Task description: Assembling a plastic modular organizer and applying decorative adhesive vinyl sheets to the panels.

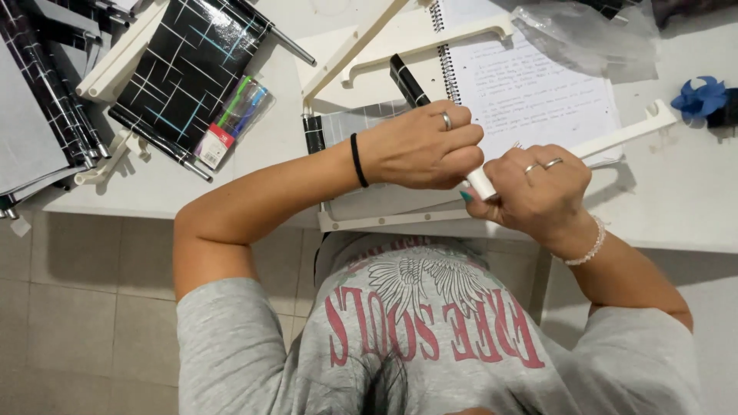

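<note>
Bright even light, soft shadows, glare on plastic, sharp focus

— Where does the single view sit?

— On the person's head, looking almost straight down past the chest at the white table (676, 207).

— Which way does it face?

— Forward and down: the table's near edge crosses the middle of the picture, its far part runs out at the top, and tiled floor (84, 307) shows below the near edge on the left.

— How close?

— Close; both hands (419, 146) (538, 192) fill the centre, just above that near edge.

— Any second view?

— None, so nothing is shared.
</note>
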